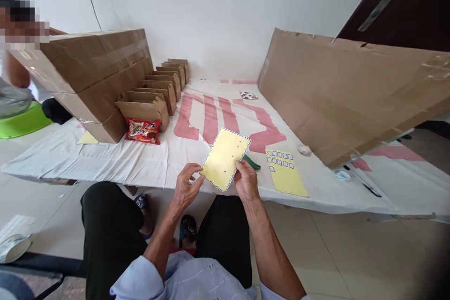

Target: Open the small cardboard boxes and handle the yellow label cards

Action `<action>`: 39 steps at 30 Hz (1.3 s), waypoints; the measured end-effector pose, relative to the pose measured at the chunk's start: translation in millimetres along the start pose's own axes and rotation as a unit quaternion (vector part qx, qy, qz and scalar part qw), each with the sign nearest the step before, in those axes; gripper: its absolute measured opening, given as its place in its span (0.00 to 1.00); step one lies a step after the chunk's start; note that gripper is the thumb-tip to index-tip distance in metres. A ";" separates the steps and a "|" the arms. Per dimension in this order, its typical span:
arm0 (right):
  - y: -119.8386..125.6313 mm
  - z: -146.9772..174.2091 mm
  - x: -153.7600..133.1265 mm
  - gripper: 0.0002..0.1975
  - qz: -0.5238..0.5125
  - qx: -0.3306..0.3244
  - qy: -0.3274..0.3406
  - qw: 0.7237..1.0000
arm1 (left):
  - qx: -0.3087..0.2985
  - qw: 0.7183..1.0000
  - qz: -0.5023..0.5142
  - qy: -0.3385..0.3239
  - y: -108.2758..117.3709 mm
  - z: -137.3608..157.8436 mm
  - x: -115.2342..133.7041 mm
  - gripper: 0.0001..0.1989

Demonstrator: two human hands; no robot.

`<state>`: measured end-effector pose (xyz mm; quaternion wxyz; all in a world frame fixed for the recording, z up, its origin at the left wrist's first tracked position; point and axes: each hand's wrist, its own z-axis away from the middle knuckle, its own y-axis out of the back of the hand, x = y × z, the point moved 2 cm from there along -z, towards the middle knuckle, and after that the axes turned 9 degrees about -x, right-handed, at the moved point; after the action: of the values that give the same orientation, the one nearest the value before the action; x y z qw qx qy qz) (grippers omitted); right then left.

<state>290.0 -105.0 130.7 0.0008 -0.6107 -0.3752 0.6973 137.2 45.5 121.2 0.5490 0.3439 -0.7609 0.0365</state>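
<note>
A yellow card (225, 157) with a wavy blue-and-white edge and several small marks is held tilted above the table's front edge. My left hand (188, 185) is closed with thumb and fingertips at the card's left corner. On the other side, my right hand (246, 179) pinches the card's right edge between thumb and fingers. A green curved object (252, 163) lies on the cloth behind my right hand, partly hidden, so its kind is unclear. To the right rests a yellow sheet (290, 180) bearing rows of small white outlined pieces.
A red snack packet (143, 131) lies before a row of cardboard holders (151, 105). Stacked cardboard boxes (94, 75) stand left, with a person (17, 68) behind. A large cardboard panel (344, 93) leans right, near a knife-like tool (365, 183) and tape roll (343, 176).
</note>
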 end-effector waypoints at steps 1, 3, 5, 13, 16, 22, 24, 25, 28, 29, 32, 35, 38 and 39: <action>-2.6 3.2 3.6 0.18 -0.003 0.000 -0.007 1.000 | -0.003 1.000 0.002 -0.002 -1.3 0.9 3.2 0.10; -7.0 9.8 9.4 0.18 -0.001 -0.005 -0.019 1.000 | -0.002 1.000 0.012 0.003 -3.0 2.5 7.3 0.11; -10.3 16.9 13.0 0.18 0.012 -0.017 -0.028 0.999 | 0.006 0.999 0.041 0.033 -3.2 3.4 7.4 0.15; -19.4 44.7 15.1 0.18 0.064 -0.049 -0.051 0.995 | -0.010 0.922 0.318 0.220 7.4 5.6 -4.5 0.30; -22.9 50.3 13.4 0.18 0.069 -0.057 -0.055 0.994 | -0.037 0.930 0.305 0.202 11.6 8.9 1.0 0.23; -25.5 55.5 12.1 0.17 0.080 -0.051 -0.043 0.995 | -0.051 0.930 0.300 0.207 16.8 13.6 2.8 0.23; -26.0 57.0 12.2 0.17 0.091 -0.052 -0.042 0.994 | -0.053 0.926 0.308 0.212 18.6 14.8 1.1 0.23; -26.3 57.8 12.1 0.17 0.097 -0.055 -0.042 0.993 | -0.054 0.923 0.314 0.215 19.3 15.6 0.1 0.23; -27.5 60.3 11.2 0.16 0.113 -0.062 -0.036 0.991 | -0.056 0.914 0.334 0.223 20.3 18.2 -3.1 0.22; -27.8 61.1 11.0 0.16 0.116 -0.064 -0.033 0.991 | -0.057 0.910 0.342 0.226 20.0 19.2 -4.0 0.22; -27.8 63.2 11.4 0.16 0.130 -0.068 -0.023 0.989 | -0.061 0.899 0.368 0.231 17.9 21.6 -5.0 0.22; -27.6 65.7 12.9 0.16 0.157 -0.077 -0.019 0.984 | -0.073 0.883 0.403 0.230 14.4 23.1 -2.8 0.24; -28.9 69.0 13.4 0.16 0.182 -0.093 -0.026 0.979 | -0.065 0.868 0.430 0.239 11.3 24.5 -0.6 0.26; -29.7 70.2 13.0 0.15 0.189 -0.099 -0.029 0.977 | -0.058 0.866 0.432 0.245 10.6 25.1 -0.3 0.27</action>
<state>213.2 -114.3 133.2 -0.2019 -0.6472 -0.3201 0.6618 110.9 42.9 114.5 0.6661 -0.0719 -0.6752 0.3088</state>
